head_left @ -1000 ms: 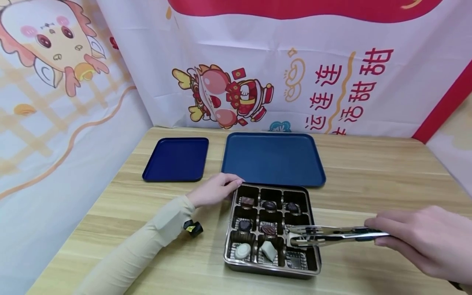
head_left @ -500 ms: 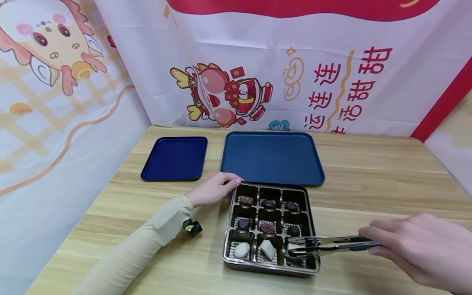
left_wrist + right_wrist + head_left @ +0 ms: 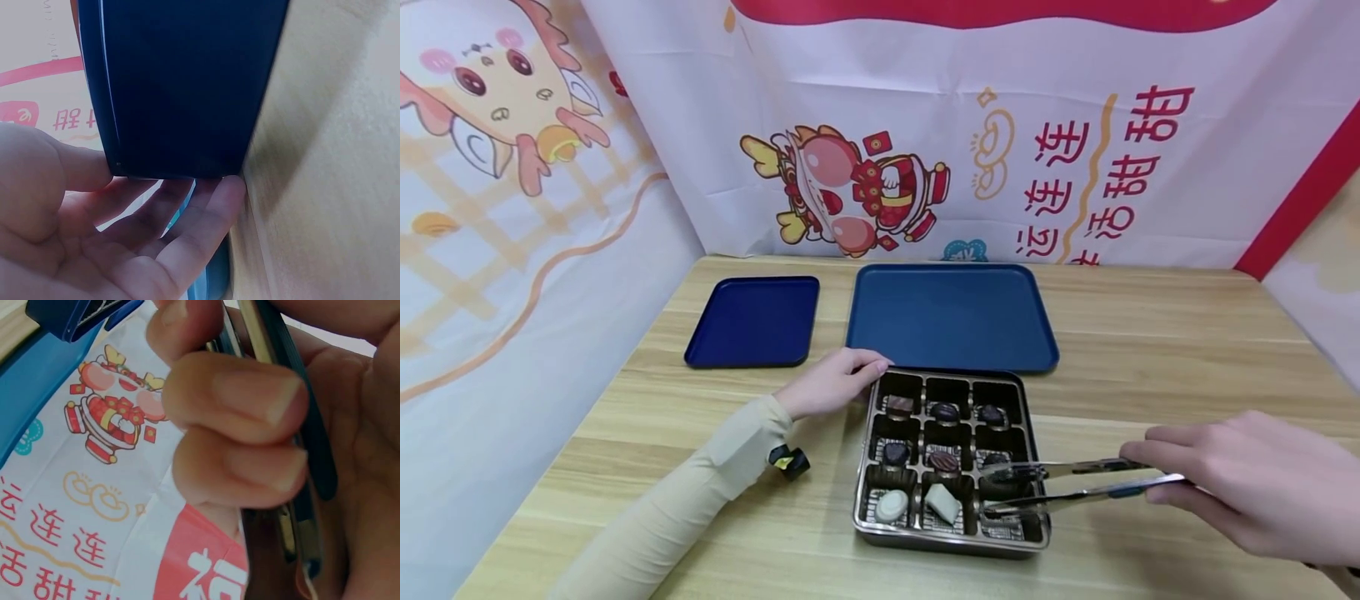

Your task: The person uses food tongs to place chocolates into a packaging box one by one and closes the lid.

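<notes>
A dark chocolate box (image 3: 951, 546) with a metallic rim and divided compartments stands on the table. My left hand (image 3: 831, 385) holds its far left corner; in the left wrist view the thumb and fingers bear against the end of the dark box (image 3: 181, 87). In my right hand (image 3: 1247, 483) are metal tongs (image 3: 1097, 467), their arms spread apart over the right column. The right wrist view shows fingers curled round the tong handles (image 3: 315, 444). Dark chocolates sit in the far and middle rows. A white oval chocolate (image 3: 891, 506) and a white angular one (image 3: 942, 503) lie in the near row. Tongs partly cover the near right compartment.
Behind the box lies a large blue tray (image 3: 953, 317), close to its far edge. A smaller dark blue tray (image 3: 752, 322) is at the far left. Printed cloth (image 3: 880, 58) hangs along the table's back and left sides.
The tongs have come down toward the near right compartment with a pale piece between their tips, then spread apart. My left hand stays at the box corner.
</notes>
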`<state>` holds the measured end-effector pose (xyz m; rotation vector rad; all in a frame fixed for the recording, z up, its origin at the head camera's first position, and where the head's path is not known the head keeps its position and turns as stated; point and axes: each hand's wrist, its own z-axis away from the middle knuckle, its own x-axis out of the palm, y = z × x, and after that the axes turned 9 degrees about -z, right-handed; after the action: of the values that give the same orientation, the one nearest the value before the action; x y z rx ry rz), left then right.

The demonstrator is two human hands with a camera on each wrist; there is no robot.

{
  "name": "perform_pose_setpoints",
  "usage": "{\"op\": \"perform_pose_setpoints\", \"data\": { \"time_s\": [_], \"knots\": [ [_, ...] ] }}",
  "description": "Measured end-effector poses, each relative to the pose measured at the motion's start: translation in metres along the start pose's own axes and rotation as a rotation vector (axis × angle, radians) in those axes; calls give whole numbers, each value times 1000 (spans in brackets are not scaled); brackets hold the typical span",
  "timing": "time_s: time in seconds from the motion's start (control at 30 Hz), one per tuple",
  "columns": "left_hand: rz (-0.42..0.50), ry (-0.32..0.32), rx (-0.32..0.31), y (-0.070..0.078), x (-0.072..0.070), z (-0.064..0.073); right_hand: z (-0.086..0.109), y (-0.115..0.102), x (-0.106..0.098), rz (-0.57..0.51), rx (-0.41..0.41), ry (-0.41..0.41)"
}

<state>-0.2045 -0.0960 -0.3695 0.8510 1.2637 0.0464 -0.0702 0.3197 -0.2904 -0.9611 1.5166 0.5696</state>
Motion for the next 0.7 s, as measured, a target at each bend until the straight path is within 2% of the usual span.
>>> {"op": "perform_pose_setpoints", "data": {
  "time_s": [0.13,0.23,0.37,0.47,0.7],
  "knots": [
    [-4,2,8,2,-1,1,-3,6,-6,14,-13,62],
    [-7,4,16,1,-1,1,-7,13,-9,54,10,118],
    [-4,2,14,1,0,1,-12,29,-9,89,51,167],
    [-1,1,7,1,0,1,-14,44,-8,107,48,203],
    [7,-1,5,1,0,2,-23,75,-1,90,101,248]
  ]
}}
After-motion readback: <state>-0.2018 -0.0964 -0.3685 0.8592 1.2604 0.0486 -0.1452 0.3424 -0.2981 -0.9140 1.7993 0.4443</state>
